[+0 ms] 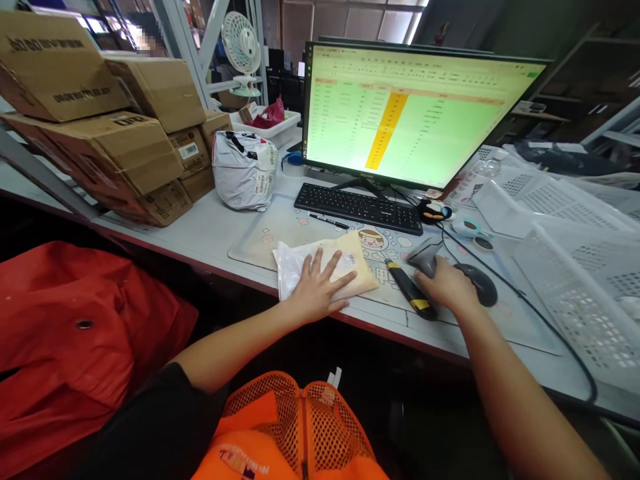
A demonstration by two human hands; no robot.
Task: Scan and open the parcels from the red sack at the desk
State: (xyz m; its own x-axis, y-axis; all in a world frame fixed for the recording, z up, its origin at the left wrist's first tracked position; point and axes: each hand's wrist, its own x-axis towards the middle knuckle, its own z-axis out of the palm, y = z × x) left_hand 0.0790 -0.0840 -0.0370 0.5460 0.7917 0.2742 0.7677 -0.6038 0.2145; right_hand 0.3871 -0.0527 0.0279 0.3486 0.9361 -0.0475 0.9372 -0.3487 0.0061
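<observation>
My left hand point(320, 288) lies flat with fingers spread on a pale yellow package point(364, 270) in a clear plastic bag, near the desk's front edge. My right hand point(447, 283) is wrapped round the handle of a grey barcode scanner point(425, 255), whose head points away to the left. Just left of that hand lies a black and yellow utility knife point(410, 290). A black mouse point(479, 285) sits to its right, partly covered by the hand. Beyond the package a black pen point(329, 221) rests on the printed desk mat point(285, 227).
A monitor point(400, 120) showing a spreadsheet stands behind a black keyboard point(360, 205). Cardboard boxes point(100, 150) and a grey-white plastic parcel point(245, 172) occupy the left. White perforated baskets point(585, 287) are at right, with a black cable point(545, 313) alongside. A red bag point(85, 333) hangs at lower left.
</observation>
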